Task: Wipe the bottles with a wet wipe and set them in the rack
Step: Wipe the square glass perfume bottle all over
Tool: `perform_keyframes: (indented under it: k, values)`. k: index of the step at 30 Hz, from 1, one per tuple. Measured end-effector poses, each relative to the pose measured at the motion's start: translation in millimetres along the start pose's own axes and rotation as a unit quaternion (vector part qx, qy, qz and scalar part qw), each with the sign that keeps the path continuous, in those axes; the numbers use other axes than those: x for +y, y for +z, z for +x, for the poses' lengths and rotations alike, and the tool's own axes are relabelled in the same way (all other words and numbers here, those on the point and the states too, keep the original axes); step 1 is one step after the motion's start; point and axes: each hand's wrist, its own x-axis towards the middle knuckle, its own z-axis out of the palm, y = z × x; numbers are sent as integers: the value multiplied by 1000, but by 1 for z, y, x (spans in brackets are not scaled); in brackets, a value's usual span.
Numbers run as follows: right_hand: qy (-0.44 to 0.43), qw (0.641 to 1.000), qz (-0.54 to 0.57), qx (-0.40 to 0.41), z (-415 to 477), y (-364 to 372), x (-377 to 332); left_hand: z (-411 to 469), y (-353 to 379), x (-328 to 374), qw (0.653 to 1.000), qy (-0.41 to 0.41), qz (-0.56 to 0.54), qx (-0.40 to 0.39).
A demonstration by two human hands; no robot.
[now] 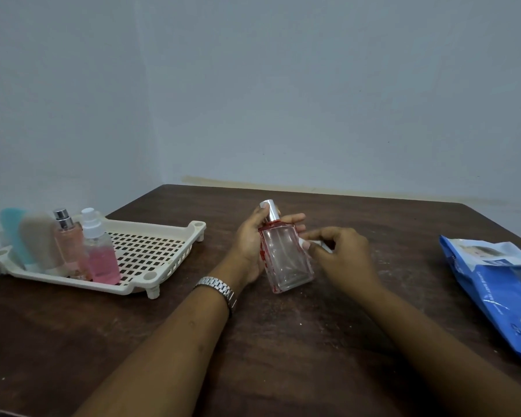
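Near the middle of the surface (286,341), the left hand (248,248) wraps round a clear, red-edged bottle (285,261), tilted. The right hand (343,257) pinches a small white wipe (305,243) against its side. A blue wipes pack (500,284) lies at the right edge. Wiping seems under way. The next move calls for standing the bottle in the rack (151,251) at the far left edge, beside four bottles (100,257).
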Motion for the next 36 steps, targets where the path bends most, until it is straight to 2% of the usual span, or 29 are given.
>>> perform_keyframes:
  k: [3, 6, 10, 14, 19, 24, 29, 32, 36]
  values:
    - [18, 1000, -2, -25, -3, -3, 2, 4, -4, -2, 1000, 11, 0, 16]
    - [10, 1000, 18, -5, -2, 1, -2, 2, -2, -1, 999, 15, 5, 31]
    - [-80, 996, 13, 36, -8, 11, -17, -10, 9, 4, 999, 13, 24, 26]
    - [-184, 982, -35, 1, -17, 16, -25, -10, 11, 2, 1000, 9, 18, 16]
    - [-128, 991, -2, 45, -12, 12, -20, -6, 10, -3, 1000, 15, 1, 19]
    - [-247, 966, -73, 20, -20, 18, -27, -4, 9, -1, 999, -1, -3, 51]
    - [-291, 946, -138, -23, -20, 15, -26, 0, 12, 0, 995, 3, -4, 100]
    - [-269, 957, -107, -27, -15, 11, -24, 1, 10, 0, 994, -14, 16, 103]
    - [-221, 972, -73, 31, -9, 10, -23, 5, 4, -4, 994, 11, 38, 100]
